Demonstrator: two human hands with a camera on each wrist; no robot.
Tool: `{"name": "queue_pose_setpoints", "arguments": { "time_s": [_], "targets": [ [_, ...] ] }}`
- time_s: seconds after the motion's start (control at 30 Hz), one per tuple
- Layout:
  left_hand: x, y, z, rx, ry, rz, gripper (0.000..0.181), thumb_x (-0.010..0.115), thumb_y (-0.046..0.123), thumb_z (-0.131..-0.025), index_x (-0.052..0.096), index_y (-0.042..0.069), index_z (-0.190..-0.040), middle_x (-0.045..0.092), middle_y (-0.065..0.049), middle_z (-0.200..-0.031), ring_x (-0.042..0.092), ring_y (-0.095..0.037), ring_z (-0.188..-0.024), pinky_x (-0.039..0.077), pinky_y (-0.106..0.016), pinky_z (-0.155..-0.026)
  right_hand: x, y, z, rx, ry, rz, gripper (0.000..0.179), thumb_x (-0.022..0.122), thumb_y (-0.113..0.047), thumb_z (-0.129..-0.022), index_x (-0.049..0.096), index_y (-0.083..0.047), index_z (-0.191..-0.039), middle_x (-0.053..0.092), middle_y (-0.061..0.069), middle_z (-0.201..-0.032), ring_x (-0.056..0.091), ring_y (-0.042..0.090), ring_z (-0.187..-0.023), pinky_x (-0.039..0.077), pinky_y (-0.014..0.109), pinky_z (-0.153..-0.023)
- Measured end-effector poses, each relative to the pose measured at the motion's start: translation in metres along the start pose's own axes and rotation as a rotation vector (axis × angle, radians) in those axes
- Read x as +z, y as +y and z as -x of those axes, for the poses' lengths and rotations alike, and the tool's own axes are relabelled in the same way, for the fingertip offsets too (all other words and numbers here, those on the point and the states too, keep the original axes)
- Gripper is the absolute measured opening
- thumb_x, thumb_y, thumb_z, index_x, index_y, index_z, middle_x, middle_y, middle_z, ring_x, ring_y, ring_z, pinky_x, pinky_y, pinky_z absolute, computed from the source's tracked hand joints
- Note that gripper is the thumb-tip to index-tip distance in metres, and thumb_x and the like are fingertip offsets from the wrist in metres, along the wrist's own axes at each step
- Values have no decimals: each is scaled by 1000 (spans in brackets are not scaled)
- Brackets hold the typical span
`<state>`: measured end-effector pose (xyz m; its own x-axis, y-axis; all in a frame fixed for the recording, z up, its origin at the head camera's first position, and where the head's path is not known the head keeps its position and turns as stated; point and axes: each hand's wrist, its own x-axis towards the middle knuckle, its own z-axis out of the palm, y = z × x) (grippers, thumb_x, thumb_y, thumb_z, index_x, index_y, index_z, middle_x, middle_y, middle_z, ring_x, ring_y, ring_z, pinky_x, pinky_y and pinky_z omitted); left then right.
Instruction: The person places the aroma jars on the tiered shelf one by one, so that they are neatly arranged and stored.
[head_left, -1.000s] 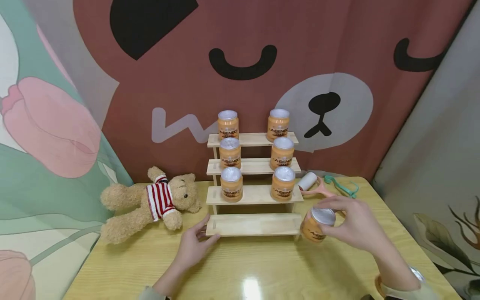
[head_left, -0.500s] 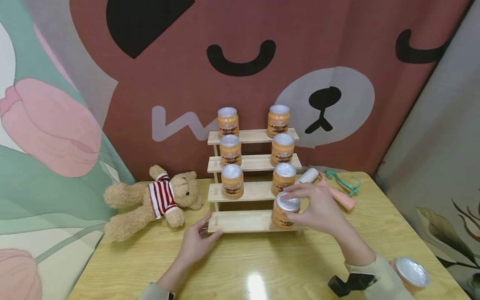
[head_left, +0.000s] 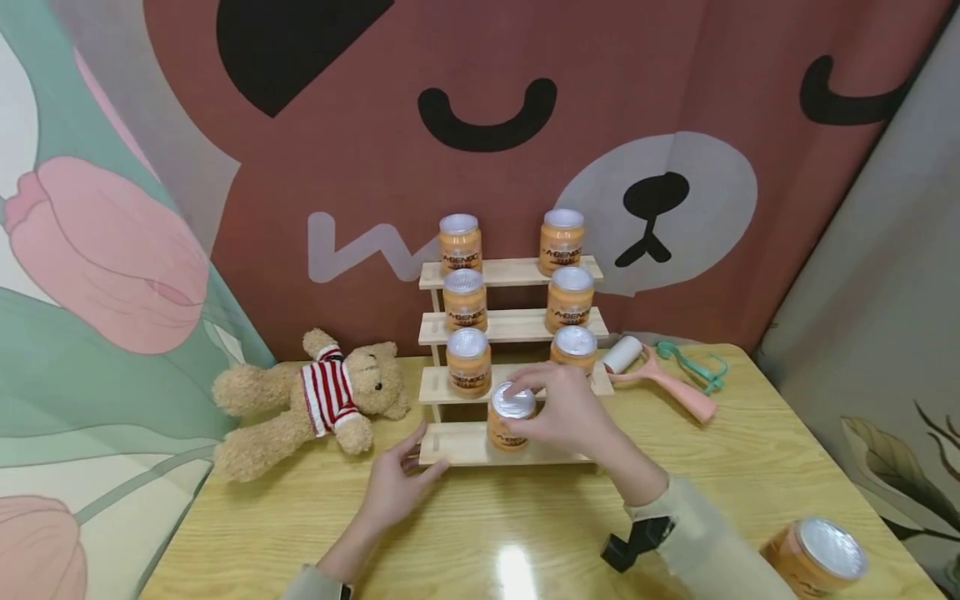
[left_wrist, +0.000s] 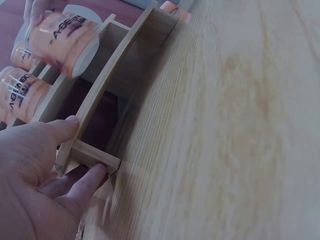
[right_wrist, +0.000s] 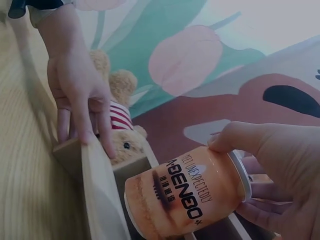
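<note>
My right hand (head_left: 566,414) grips an orange can (head_left: 507,432) by its silver-topped upper part, thumb on one side and fingers on the other. In the head view the can stands upright over the middle of the lowest step of a wooden tiered rack (head_left: 459,450). Its A-BENBO lettering shows plainly in the right wrist view, where the can (right_wrist: 182,192) looks tilted. My left hand (head_left: 395,483) holds the left end of that lowest step. In the left wrist view its thumb lies on the board and its fingers (left_wrist: 90,186) are curled at the end support.
Matching cans, such as the top left can (head_left: 460,243), stand in pairs on the three upper steps. Another can (head_left: 816,557) is at the table's front right. A teddy bear (head_left: 326,396) lies left; a pink-handled roller (head_left: 678,392) and green item (head_left: 693,367) lie right.
My right hand has carried the can leftward, from beside the rack's right end to over the middle of the lowest step. The left hand keeps its hold on the rack.
</note>
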<state>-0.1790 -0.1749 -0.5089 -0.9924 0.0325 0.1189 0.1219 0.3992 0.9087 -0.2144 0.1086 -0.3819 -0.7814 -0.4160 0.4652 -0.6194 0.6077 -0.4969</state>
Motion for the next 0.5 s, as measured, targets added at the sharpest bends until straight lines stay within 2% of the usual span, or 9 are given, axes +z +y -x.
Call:
{"name": "queue_pose_setpoints", "arguments": {
  "time_s": [0.23,0.5],
  "targets": [
    [-2,-1,0,-6,-3,-17,77,87,14,-90,50,-6,-154,73,-24,-130,73,-34,-119,61,-32,-100,24,-12,-6,27,29,10,32,100,-33,-70,83,-15,-90,82,2,-102,76,17,-95,64,32,-78],
    [0,-1,-1,-7,-3,-6,77,87,11,-89,49,-6,-154,72,-26,-131,72,-37,-119,61,-33,-101,45,-21,-15,38,30,30,30,100,-35,-69,81,-16,-83,79,0,-92,69,12,-81,59,24,-69]
  ]
}}
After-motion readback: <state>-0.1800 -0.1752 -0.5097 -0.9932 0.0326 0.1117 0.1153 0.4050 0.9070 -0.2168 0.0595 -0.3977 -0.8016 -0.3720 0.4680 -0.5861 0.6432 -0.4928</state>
